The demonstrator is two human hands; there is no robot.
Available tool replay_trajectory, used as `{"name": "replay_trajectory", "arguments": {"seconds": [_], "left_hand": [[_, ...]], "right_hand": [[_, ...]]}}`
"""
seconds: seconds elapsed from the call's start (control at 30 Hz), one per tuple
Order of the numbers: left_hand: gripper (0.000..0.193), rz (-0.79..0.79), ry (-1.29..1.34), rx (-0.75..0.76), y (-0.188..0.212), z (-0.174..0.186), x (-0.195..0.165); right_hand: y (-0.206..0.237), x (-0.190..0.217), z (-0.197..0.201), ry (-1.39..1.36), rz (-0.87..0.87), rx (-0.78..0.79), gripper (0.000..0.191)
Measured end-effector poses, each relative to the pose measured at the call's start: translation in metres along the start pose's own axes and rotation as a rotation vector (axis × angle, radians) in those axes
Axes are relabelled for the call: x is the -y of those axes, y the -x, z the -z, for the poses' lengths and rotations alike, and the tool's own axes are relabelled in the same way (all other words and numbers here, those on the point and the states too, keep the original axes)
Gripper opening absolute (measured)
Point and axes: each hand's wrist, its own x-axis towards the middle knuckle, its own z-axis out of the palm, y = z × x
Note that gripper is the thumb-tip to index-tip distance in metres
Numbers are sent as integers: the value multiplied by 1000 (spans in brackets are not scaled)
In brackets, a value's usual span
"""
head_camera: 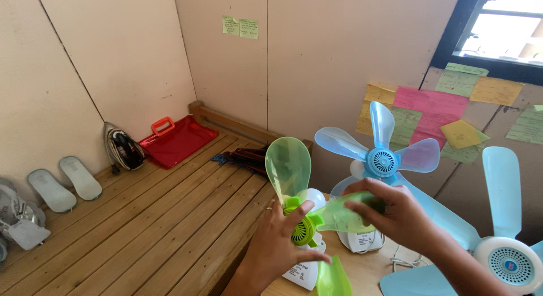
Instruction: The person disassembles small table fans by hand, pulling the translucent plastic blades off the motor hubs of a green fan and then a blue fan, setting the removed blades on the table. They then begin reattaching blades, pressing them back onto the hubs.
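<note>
Far left of green fan (302, 219), against wall: two pale soles (65, 184), black iron (124, 150), red tray (176, 138) on wooden bench (147, 228). Green fan at centre, on white base w/ one blade up. Left hand (277, 245) spread open, palm and fingers pressed vs. fan hub. Right hand (390, 211) clamped on fan's right blade. Just behind fan: blue fan (382, 160). Far right of it: another blue fan (506, 256), sticky notes (435, 112) on wall.
</note>
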Motion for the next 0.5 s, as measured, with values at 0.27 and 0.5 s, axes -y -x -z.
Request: {"name": "replay_trajectory", "arguments": {"seconds": [0.27,0.5], "left_hand": [[88,108,-191,119,0,-3,8],[90,92,-155,125,-1,-2,10]], "right_hand": [[-5,2,1,-40,51,21,21],[-11,9,6,20,-27,118,25]]}}
